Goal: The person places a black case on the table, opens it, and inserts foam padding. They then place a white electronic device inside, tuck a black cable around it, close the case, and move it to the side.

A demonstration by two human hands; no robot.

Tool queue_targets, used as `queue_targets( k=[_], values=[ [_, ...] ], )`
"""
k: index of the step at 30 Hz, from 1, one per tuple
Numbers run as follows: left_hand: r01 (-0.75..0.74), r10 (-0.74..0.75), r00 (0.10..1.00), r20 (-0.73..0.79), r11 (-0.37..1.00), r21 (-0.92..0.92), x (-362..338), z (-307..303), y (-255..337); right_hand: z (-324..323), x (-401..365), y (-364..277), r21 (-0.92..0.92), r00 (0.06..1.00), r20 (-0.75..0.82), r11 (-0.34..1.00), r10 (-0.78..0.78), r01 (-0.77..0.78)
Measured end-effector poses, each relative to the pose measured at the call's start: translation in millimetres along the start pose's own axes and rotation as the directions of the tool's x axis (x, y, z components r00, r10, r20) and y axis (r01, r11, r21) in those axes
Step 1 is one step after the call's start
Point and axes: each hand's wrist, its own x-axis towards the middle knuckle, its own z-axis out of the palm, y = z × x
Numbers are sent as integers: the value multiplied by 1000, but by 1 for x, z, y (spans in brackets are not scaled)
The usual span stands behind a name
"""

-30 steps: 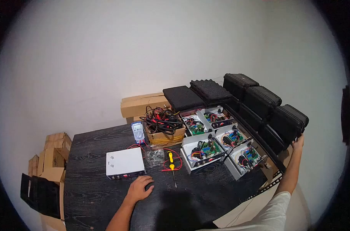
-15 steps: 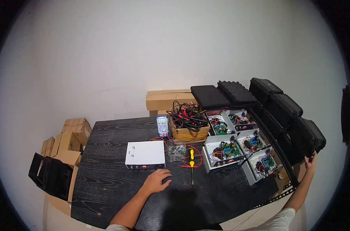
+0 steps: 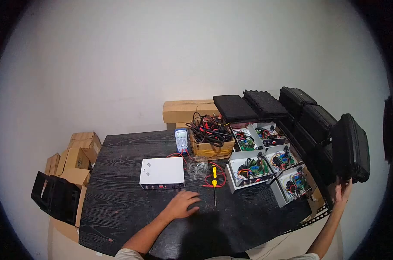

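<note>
At the far right, my right hand (image 3: 343,190) grips a black hard case (image 3: 350,149) by its near lower edge. The case is raised and tilted; part of my fingers is hidden against it. My left hand (image 3: 182,205) holds nothing, its fingers apart over the black table. Just beyond that hand lies a white metal box (image 3: 162,172) with a red switch on its front. To the right of the box is a yellow and black screwdriver (image 3: 214,183) on the table, its shaft towards me.
Several opened white boxes (image 3: 250,170) with circuit boards stand at the right. A carton of cables (image 3: 213,149) is behind, beside a multimeter (image 3: 182,141). More black cases (image 3: 316,122) line the right edge; cartons (image 3: 85,145) and an open black case (image 3: 58,199) stand left of the table (image 3: 118,212).
My right hand has lifted the near black case, which now stands more upright and away from the others. My left hand has shifted slightly right, and its fingers have spread.
</note>
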Motion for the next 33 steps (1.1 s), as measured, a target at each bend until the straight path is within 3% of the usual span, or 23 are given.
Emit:
queue_targets(
  k=[2, 5, 7, 9, 11, 14, 16, 17, 23, 25, 26, 28, 29, 30, 32, 33],
  values=[
    [-80, 74, 990, 121, 996, 47, 11, 2, 23, 29, -24, 13, 2, 997, 59, 999, 43, -44],
    [-84, 58, 980, 192, 988, 129, 31, 20, 41, 95, -72, 37, -77, 987, 147, 996, 64, -53],
    [-64, 29, 980, 197, 983, 171, 45, 38, 35, 139, -107, 55, -71, 985, 47, 984, 168, -164],
    [-16, -12, 987, 158, 984, 175, 57, 47, 35, 135, -127, 77, -77, 970, 102, 974, 221, -214],
    [65, -76, 993, 85, 990, 128, 67, 50, 43, 172, -164, 98, -95, 960, 40, 958, 276, -272],
    [146, -172, 977, 130, 972, 183, 80, 43, 61, 206, -213, 125, -80, 953, -81, 951, 292, -298],
    [189, -228, 962, 147, 952, 241, 87, 40, 68, 225, -241, 137, -94, 923, -59, 918, 380, -385],
    [209, -256, 954, 155, 940, 269, 89, 41, 71, 229, -254, 141, -117, 900, -6, 894, 435, -433],
    [226, -224, 974, -31, 956, 186, 91, 71, 49, 194, -311, 173, -213, 748, -106, 720, 655, -660],
    [267, -268, 963, 11, 962, 63, 88, 55, 51, 197, -335, 184, -154, 748, -57, 734, 661, -661],
    [287, -287, 957, 34, 958, 1, 85, 47, 50, 196, -344, 178, -241, 733, 2, 711, 681, -660],
    [348, -331, 937, 116, 833, -431, 77, 46, 38, 164, -360, 192, -279, 681, -33, 648, 731, -709],
    [88, -152, 981, -118, 900, -427, 63, 80, 8, 141, -371, 204, -335, 673, 14, 638, 739, -693],
    [-159, 40, 939, -341, 930, -331, 49, 115, -22, 117, -383, 215, -390, 664, 62, 630, 745, -671],
    [68, -252, 957, -144, 676, -733, 33, 100, -6, 75, -404, 235, -547, 632, 289, 666, 719, -508],
    [93, -287, 955, -77, 533, -841, 28, 93, 2, 86, -403, 229, -641, 566, 190, 538, 802, -547]
  ],
)
